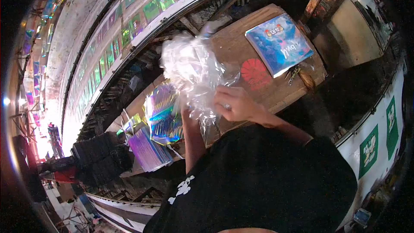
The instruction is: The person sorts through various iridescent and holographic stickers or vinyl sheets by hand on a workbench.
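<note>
A crumpled bundle of clear plastic film (189, 62) is in front of me, above the wooden board (228, 49). My right hand (235, 103) is closed, its fingers pinching the film's near right edge. My left hand (185, 108) goes up behind the film, and its fingers are hidden by glare and folds. Close to my left forearm lies a stack of shiny iridescent packets (164, 116) in clear wrap. Below it is a second stack of purple iridescent sheets (148, 149).
A blue printed pack (279, 45) lies on the board at the right, with scissors (293, 75) beside it. A red round print (256, 73) marks the board. Behind runs a long, curved white rail table (142, 28) carrying green shiny pieces. Dark stacked material (101, 157) sits at left.
</note>
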A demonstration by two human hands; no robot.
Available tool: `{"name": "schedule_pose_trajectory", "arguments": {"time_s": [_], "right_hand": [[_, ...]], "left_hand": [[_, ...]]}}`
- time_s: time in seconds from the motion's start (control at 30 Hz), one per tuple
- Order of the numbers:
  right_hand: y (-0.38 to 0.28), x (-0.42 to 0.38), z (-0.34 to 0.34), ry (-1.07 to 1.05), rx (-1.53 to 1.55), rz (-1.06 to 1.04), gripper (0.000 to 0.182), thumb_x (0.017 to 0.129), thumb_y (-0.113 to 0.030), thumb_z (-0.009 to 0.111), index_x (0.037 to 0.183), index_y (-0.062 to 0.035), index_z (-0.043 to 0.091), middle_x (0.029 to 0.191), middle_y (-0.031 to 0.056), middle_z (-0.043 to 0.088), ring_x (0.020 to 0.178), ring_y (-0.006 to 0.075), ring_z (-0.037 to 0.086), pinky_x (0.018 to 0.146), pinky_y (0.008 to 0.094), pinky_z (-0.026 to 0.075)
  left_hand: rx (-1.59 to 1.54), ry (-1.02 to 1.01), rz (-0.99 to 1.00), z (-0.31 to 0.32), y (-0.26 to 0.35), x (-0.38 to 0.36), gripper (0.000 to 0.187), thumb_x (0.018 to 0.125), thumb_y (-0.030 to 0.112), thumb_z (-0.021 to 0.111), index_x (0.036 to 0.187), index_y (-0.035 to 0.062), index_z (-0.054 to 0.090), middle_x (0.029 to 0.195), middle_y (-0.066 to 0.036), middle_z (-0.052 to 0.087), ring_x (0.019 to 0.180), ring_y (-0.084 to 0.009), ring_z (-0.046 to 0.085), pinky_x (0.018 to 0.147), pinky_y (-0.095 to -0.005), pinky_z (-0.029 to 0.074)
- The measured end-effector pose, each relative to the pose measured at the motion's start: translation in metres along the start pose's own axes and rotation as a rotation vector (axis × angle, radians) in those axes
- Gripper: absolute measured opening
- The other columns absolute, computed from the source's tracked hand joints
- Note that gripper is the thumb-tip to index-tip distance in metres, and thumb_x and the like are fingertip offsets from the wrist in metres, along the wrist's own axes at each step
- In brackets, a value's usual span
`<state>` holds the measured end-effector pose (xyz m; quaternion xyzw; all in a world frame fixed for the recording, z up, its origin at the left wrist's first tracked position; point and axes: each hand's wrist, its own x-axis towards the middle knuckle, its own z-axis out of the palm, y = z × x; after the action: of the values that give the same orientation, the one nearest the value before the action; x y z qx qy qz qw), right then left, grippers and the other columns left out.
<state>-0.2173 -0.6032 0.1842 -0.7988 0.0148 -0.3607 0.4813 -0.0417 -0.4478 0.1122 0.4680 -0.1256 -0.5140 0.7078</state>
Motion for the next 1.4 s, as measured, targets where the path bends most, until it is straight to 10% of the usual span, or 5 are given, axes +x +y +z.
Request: {"name": "schedule_pose_trajectory", "arguments": {"time_s": [0.47,0.67,0.9,1.03,1.4], "right_hand": [[0.037,0.0,-0.082,0.351,-0.708,0.145,0.054,0.078,-0.019,0.076,0.126,-0.0052,0.056,0.128,0.0185,0.053,0.12,0.0299,0.053,0.097,0.0398,0.044],[0.122,-0.069,0.029,0.051,0.094,0.598,0.089,0.075,-0.018,0.08,0.147,-0.0031,0.03,0.141,0.0136,0.043,0.132,0.0256,0.04,0.108,0.0394,0.036],[0.169,-0.097,-0.004,0.187,0.331,0.744,0.077,0.07,-0.015,0.082,0.137,-0.0046,0.047,0.141,0.0133,0.046,0.125,0.0284,0.048,0.103,0.0388,0.042],[0.136,-0.06,-0.016,0.112,-0.445,0.555,0.077,0.071,-0.027,0.081,0.139,-0.0082,0.048,0.145,0.0223,0.039,0.134,0.0376,0.039,0.106,0.0468,0.038],[0.127,-0.068,0.029,-0.014,-0.502,0.54,0.045,0.078,-0.025,0.074,0.115,-0.0044,0.059,0.124,0.0204,0.054,0.115,0.0381,0.052,0.097,0.0455,0.043]], "left_hand": [[0.119,0.072,-0.047,0.015,-0.02,0.027,0.045,0.098,0.034,0.048,0.127,0.0003,0.051,0.112,-0.014,0.063,0.09,-0.0249,0.067,0.071,-0.0367,0.059],[0.149,0.282,-0.299,0.043,-0.043,0.064,0.048,0.097,0.029,0.051,0.135,-0.0005,0.043,0.122,-0.014,0.058,0.107,-0.024,0.06,0.088,-0.0382,0.053],[0.16,-0.08,-0.266,0.024,-0.03,0.028,0.064,0.094,0.023,0.06,0.145,-0.0029,0.03,0.133,-0.015,0.05,0.119,-0.0268,0.054,0.1,-0.0437,0.045],[0.27,0.287,-0.383,-0.027,-0.05,-0.016,0.062,0.093,0.031,0.063,0.141,0.001,0.04,0.118,-0.011,0.062,0.111,-0.0218,0.059,0.092,-0.0384,0.047],[0.816,0.603,-0.509,-0.112,-0.098,-0.165,0.052,0.086,0.026,0.073,0.124,-0.0038,0.055,0.102,-0.013,0.067,0.093,-0.0175,0.065,0.078,-0.0312,0.051]]}}
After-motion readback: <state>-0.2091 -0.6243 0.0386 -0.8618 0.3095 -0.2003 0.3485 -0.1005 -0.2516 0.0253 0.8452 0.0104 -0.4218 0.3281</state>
